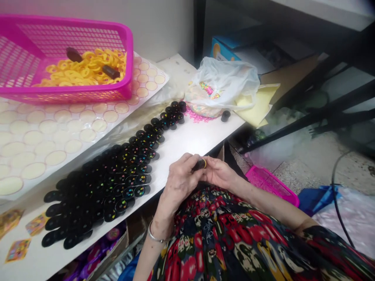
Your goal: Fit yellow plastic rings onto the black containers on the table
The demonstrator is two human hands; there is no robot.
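Observation:
My left hand point(180, 181) and my right hand point(219, 173) meet just below the table's front edge, above my flowered lap. Between their fingertips they pinch a small black cylinder with a yellow ring point(201, 163) on its end. Both hands are closed on it. On the white table point(187, 140) to the left lie several rows of black cylinders point(117, 179) with coloured dotted ends. One more black cylinder point(225, 116) stands alone near the plastic bag.
A pink basket point(124, 58) with yellow rings point(84, 70) and two black cylinders sits at the back left on a sheet of round stickers point(43, 136). A plastic bag point(225, 84) of coloured bits lies at the back right. A second pink basket point(271, 183) stands on the floor.

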